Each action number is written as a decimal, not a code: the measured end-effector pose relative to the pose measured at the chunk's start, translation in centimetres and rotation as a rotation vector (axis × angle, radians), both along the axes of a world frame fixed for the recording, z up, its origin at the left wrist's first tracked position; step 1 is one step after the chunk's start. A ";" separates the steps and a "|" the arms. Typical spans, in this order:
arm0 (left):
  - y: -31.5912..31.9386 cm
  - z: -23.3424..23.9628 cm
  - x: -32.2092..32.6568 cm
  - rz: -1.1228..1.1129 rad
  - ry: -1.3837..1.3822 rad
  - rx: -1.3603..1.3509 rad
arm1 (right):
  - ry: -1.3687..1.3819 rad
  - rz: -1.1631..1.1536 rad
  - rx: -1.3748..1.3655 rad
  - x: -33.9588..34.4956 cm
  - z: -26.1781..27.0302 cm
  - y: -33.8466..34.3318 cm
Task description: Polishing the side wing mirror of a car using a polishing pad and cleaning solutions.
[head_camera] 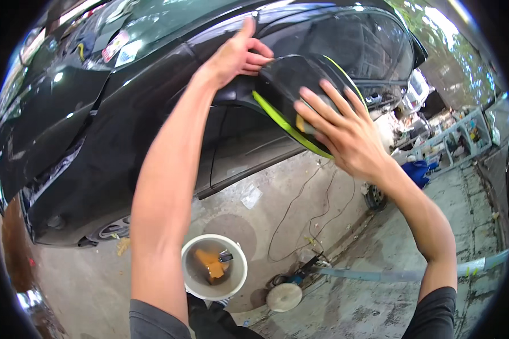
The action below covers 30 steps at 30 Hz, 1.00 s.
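Note:
A black side mirror housing with yellow-green edging stands out from the side of a black car. My left hand is at the housing's upper left edge, fingertips touching or very close to it, the thumb raised. Spread over the face of the housing is my right hand, pressing a small yellowish and grey pad, mostly hidden under the fingers. Below, a white bucket holds murky water, an orange-brown cloth or sheet and a small dark object.
A power polisher with a round pale pad lies on the floor right of the bucket. A thin cord loops across the concrete. Farther right are a small wheel, a blue cloth-like item and a grey metal frame.

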<state>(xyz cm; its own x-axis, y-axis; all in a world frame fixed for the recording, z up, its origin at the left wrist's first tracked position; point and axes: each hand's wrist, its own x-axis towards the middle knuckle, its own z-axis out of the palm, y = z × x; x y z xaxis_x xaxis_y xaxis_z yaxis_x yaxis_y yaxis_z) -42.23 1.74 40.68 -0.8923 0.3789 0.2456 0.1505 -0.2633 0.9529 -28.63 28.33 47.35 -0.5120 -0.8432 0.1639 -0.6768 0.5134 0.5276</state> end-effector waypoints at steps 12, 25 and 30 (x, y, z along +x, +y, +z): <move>2.1 0.0 -0.2 0.050 0.097 -0.007 | 0.190 0.016 0.242 -2.0 -1.8 -4.1; 1.6 -0.7 -0.8 -0.003 0.128 0.041 | 0.246 -0.095 0.516 -3.4 -1.4 -7.7; 1.5 0.0 -0.3 -0.038 0.127 0.046 | 0.232 -0.095 0.422 -2.7 -1.1 -6.7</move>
<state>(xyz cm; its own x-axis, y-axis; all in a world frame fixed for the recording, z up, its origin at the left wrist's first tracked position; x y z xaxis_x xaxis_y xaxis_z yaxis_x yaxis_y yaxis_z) -42.54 3.25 40.67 -0.8380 0.3977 0.3735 0.2580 -0.3143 0.9136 -31.33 21.67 46.22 -0.5804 -0.8119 -0.0634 -0.4769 0.2757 0.8346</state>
